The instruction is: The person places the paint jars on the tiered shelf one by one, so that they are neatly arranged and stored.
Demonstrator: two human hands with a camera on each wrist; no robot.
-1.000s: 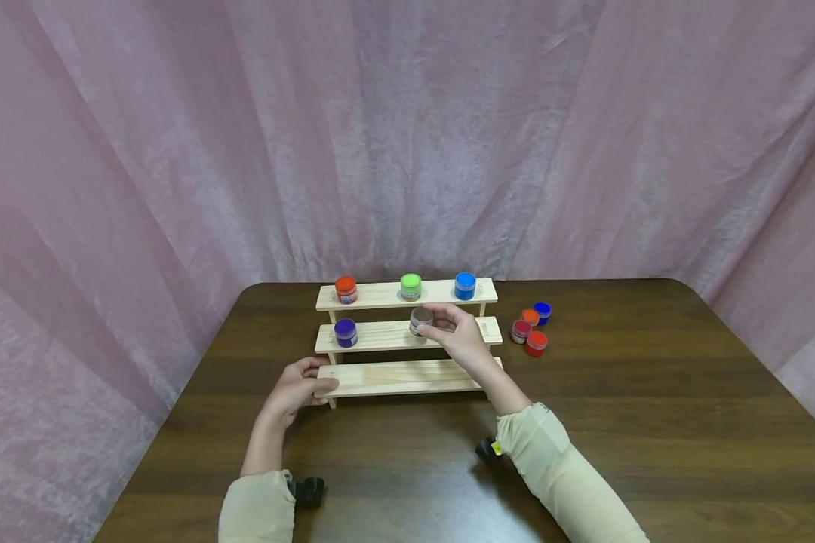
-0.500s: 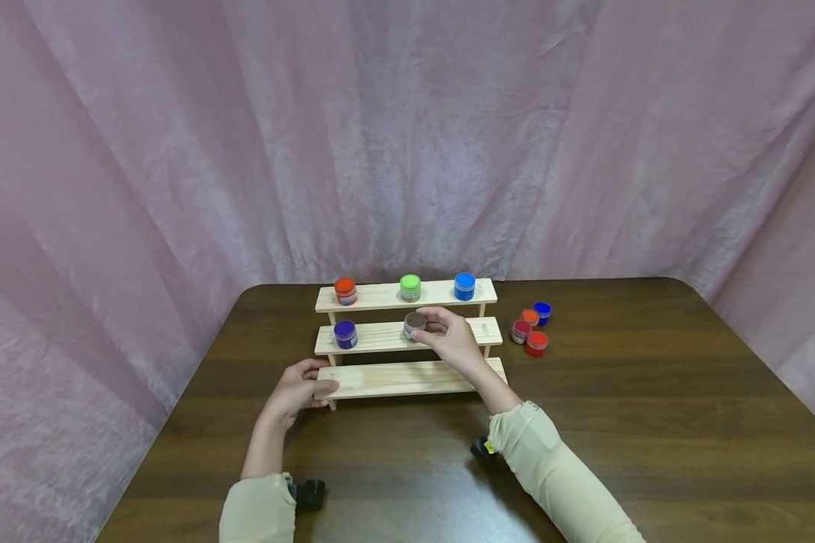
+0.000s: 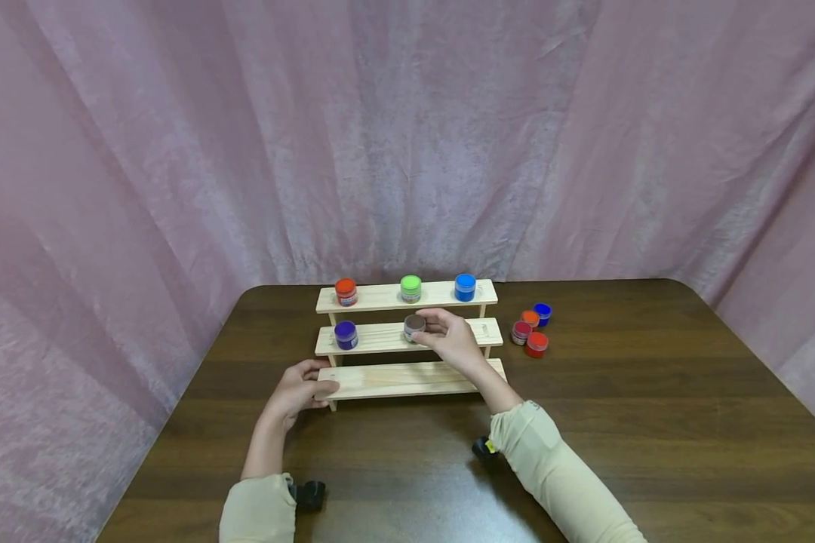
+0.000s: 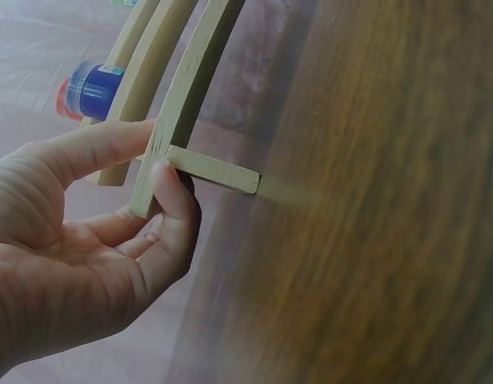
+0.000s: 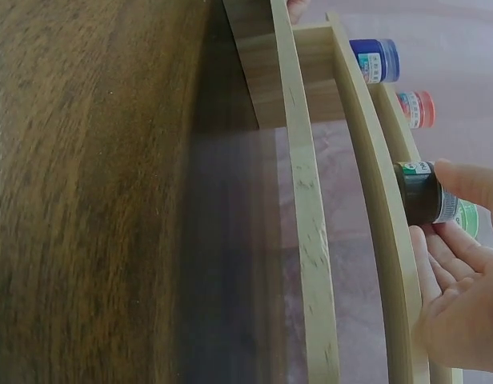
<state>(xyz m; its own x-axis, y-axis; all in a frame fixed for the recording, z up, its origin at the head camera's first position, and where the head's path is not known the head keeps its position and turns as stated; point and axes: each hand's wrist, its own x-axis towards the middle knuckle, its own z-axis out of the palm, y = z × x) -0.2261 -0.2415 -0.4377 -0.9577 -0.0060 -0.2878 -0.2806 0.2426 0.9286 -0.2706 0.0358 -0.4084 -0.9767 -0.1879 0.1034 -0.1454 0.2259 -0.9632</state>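
Observation:
A three-tier wooden display rack (image 3: 394, 380) stands on the table. My left hand (image 3: 297, 391) grips the left end of its lowest shelf, thumb on top and fingers beneath, as the left wrist view also shows. With thumb and fingers my right hand (image 3: 453, 341) pinches a brown paint jar (image 3: 414, 326) at the middle of the second shelf; in the right wrist view the jar's base (image 5: 418, 192) is right at the shelf board. A purple-blue paint jar (image 3: 345, 335) sits at that shelf's left end. Along the top shelf are red (image 3: 345, 292), green (image 3: 410, 289) and blue (image 3: 465, 287) jars.
Right of the rack, several paint jars stand close together on the table (image 3: 625, 392): a dark blue jar (image 3: 542, 314), an orange jar (image 3: 530, 318), a dark red jar (image 3: 521, 332) and a red jar (image 3: 536, 345). A pink curtain (image 3: 407, 143) hangs behind the table.
My right hand has moved slightly left with the brown paint jar, to the middle of the second shelf, then stayed there. My left hand keeps its grip on the rack.

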